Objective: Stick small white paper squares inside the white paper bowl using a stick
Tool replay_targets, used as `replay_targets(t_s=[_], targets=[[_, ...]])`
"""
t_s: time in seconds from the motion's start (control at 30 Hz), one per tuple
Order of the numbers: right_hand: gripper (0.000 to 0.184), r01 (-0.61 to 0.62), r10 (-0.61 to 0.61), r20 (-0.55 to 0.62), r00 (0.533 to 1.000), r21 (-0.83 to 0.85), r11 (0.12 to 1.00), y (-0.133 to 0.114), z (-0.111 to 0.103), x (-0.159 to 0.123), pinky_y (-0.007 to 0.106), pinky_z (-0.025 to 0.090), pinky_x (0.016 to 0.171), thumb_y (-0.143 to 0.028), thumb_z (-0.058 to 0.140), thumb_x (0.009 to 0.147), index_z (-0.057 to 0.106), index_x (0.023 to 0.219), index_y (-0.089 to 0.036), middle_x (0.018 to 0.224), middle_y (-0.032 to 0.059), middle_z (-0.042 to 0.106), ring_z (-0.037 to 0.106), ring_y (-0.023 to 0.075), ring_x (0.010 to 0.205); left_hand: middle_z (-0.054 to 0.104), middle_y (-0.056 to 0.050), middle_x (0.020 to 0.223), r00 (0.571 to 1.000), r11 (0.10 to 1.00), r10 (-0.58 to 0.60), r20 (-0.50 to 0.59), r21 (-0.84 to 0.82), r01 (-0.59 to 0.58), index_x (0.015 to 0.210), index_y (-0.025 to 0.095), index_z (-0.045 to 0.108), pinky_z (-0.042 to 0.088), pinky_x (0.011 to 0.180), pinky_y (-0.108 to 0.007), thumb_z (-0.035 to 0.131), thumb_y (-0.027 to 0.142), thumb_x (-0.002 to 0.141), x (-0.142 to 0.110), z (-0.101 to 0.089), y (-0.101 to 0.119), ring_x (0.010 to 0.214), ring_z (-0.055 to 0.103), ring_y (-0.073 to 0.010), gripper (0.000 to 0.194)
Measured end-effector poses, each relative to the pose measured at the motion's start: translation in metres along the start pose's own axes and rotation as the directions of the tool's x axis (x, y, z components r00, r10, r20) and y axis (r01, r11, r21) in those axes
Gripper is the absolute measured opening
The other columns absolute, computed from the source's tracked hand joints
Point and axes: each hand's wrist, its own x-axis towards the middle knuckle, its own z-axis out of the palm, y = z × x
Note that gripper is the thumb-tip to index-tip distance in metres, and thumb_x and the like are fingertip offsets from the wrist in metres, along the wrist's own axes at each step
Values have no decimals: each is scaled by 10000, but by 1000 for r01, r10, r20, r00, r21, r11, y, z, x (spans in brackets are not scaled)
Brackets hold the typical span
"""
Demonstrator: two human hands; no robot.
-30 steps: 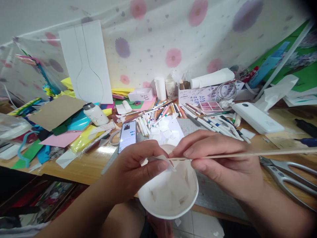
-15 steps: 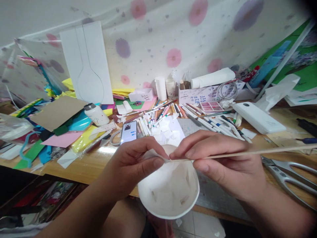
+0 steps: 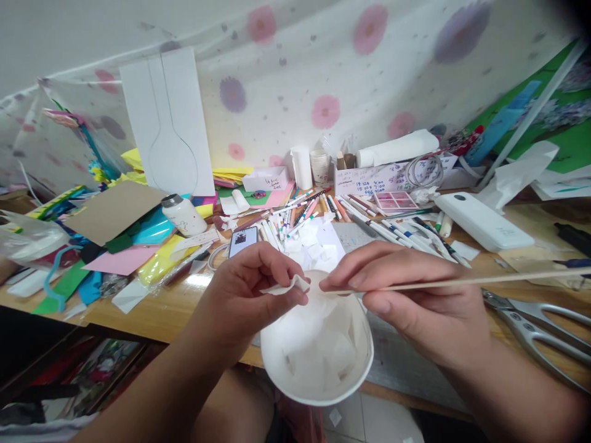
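Note:
My left hand (image 3: 247,292) pinches a small curled scrap of white paper (image 3: 287,285) between thumb and fingers. My right hand (image 3: 410,301) pinches a thin wooden stick (image 3: 466,281) that runs out to the right; its near tip sits just right of the scrap, not touching it. Both hands hover over a white paper cup (image 3: 318,351) holding several white paper pieces, just in front of the table edge. What holds the cup up is hidden.
The wooden table (image 3: 161,307) is crowded: coloured paper and card (image 3: 115,212) at left, a small white bottle (image 3: 182,215), a phone (image 3: 243,240), several markers (image 3: 295,215), white paper squares (image 3: 314,243), a white box (image 3: 482,220), metal scissors (image 3: 535,332) at right.
The paper scrap has come off the stick's tip and is now curled in my left fingers. The view shifted slightly down; the cup sits a little lower.

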Motion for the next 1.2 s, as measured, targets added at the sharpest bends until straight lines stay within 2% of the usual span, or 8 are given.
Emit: replay_targets(t_s=[0.2, 0.33, 0.47, 0.63, 0.73, 0.9, 1.1, 1.2], targets=[[158, 38, -38, 5, 999, -68, 997, 0, 1, -1, 291, 653, 830, -141, 752, 922, 816, 1042, -220, 1006, 67, 839, 795, 177, 910, 766, 45, 711, 997, 984, -45, 64, -172, 55, 840, 236, 758, 555, 686, -195, 910, 197, 760, 2, 8, 1, 631, 701, -84, 176], [136, 45, -45, 2, 999, -112, 993, -2, 2, 1, 294, 654, 840, -171, 753, 928, 820, 1033, -224, 968, 72, 844, 796, 184, 919, 759, 16, 619, 994, 983, -82, 79, -157, 94, 782, 202, 767, 542, 694, -203, 898, 253, 786, 3, 11, 0, 636, 697, -97, 141], [137, 35, -37, -13, 999, -159, 987, -3, 3, 2, 299, 660, 818, -164, 754, 924, 821, 1015, -240, 962, 65, 848, 800, 187, 893, 773, 12, 630, 992, 981, -91, 83, -163, 103, 792, 194, 719, 540, 687, -226, 880, 251, 806, 4, 11, -1, 623, 713, -117, 171], [132, 56, -58, -4, 998, -212, 976, -3, 4, 1, 288, 662, 817, -137, 750, 919, 816, 999, -219, 892, 66, 842, 803, 189, 895, 801, -3, 690, 977, 970, -153, 151, -165, 178, 853, 197, 643, 573, 689, -267, 793, 293, 898, 4, 12, -1, 650, 749, -153, 183], [100, 61, -69, -30, 997, -212, 975, -2, 5, 1, 251, 650, 826, -120, 754, 910, 811, 956, -188, 917, 82, 841, 801, 170, 898, 799, -18, 711, 975, 978, -144, 172, -124, 166, 825, 187, 618, 580, 682, -276, 758, 322, 926, 4, 12, -3, 670, 748, -162, 219], [162, 77, -77, 5, 997, -182, 980, -1, 6, 1, 248, 640, 854, -58, 714, 918, 804, 976, -179, 731, 37, 799, 791, 165, 904, 762, 4, 684, 965, 983, -153, 211, -64, 170, 899, 217, 580, 552, 677, -287, 774, 364, 905, 2, 11, -5, 679, 738, -183, 243], [113, 53, -60, -33, 998, -188, 981, -2, 4, 1, 257, 655, 817, -94, 754, 890, 815, 945, -172, 915, 87, 836, 797, 174, 875, 655, 14, 785, 994, 972, -43, 103, 234, 18, 771, 193, 612, 463, 630, -223, 795, 242, 826, 1, 10, -2, 710, 590, -125, 198], [136, 48, -51, -11, 999, -176, 983, -2, 2, 1, 259, 658, 802, -81, 750, 885, 814, 956, -179, 913, 84, 836, 798, 176, 867, 621, 22, 753, 993, 952, -18, 114, 306, -17, 811, 200, 626, 454, 623, -232, 766, 223, 829, 1, 9, -3, 692, 563, -128, 143]])
